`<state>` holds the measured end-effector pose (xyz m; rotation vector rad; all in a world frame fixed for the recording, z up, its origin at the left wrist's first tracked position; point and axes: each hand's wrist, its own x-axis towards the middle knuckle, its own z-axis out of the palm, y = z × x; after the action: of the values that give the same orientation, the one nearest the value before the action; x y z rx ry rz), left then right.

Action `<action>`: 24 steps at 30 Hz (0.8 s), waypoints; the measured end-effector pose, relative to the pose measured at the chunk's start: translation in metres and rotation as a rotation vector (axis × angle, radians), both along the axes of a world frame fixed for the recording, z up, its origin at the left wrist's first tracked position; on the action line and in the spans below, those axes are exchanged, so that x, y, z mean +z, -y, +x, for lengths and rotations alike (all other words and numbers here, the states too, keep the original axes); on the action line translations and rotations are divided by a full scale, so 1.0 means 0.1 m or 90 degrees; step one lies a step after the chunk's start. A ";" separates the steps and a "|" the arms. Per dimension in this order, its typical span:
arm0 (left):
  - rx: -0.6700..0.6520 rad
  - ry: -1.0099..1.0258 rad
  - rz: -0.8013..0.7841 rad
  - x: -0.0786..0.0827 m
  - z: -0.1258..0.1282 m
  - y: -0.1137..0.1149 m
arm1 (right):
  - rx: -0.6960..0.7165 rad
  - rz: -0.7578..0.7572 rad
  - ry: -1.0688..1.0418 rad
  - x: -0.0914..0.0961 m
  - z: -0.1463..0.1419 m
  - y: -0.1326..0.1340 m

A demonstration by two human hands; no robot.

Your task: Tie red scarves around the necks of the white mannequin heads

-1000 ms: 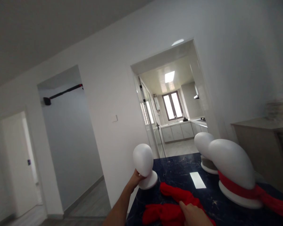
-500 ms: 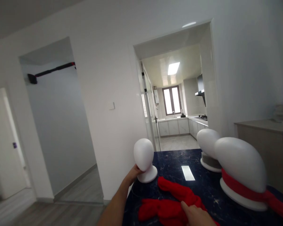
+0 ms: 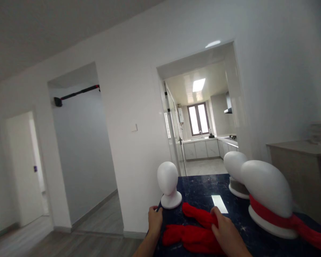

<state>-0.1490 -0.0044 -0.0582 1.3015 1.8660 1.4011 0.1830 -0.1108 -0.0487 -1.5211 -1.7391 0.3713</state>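
A white mannequin head [image 3: 168,178] stands upright on its round base near the table's left edge. Just below it, at that edge, is my left hand [image 3: 155,219], fingers half curled with a gap between thumb and forefinger; nothing shows in it. A red scarf [image 3: 192,239] lies folded in two strips on the dark blue marbled table [image 3: 195,187]. My right hand [image 3: 227,230] pinches the upper strip near its right part. To the right, a larger-looking white mannequin head [image 3: 267,185] has a red scarf [image 3: 273,214] around its neck.
Behind the right-hand head stands another white mannequin head [image 3: 234,164] with a grey band [image 3: 238,186] at its neck. A cabinet [image 3: 291,171] stands at the right. Beyond the table, a doorway opens to a kitchen [image 3: 203,148].
My left hand has let go of the left mannequin head's neck and drawn back to the table edge. My right hand has shifted up along the red scarf. The view has tilted up and left.
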 end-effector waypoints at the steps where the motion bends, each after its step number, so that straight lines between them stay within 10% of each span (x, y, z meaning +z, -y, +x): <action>1: -0.020 0.008 0.026 0.01 0.12 0.16 | 0.004 0.027 -0.050 0.05 0.02 0.00; 8: -0.659 0.126 0.198 0.38 1.31 1.15 | 0.176 0.006 -0.366 0.92 -0.21 0.36; 15: -0.557 0.195 0.122 1.13 1.96 1.63 | 0.232 0.088 -0.798 2.05 0.15 0.71; 19: -0.637 0.380 -0.094 1.43 1.82 1.77 | 0.246 0.045 -0.793 1.71 0.53 0.58; 24: -0.518 0.402 -0.299 1.33 1.69 1.57 | 0.062 0.014 -0.378 0.51 0.74 0.34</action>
<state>0.0203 -0.1610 0.0752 1.0188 0.9676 0.7372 0.2575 -0.1447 0.0019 -1.1541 -1.3363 0.7640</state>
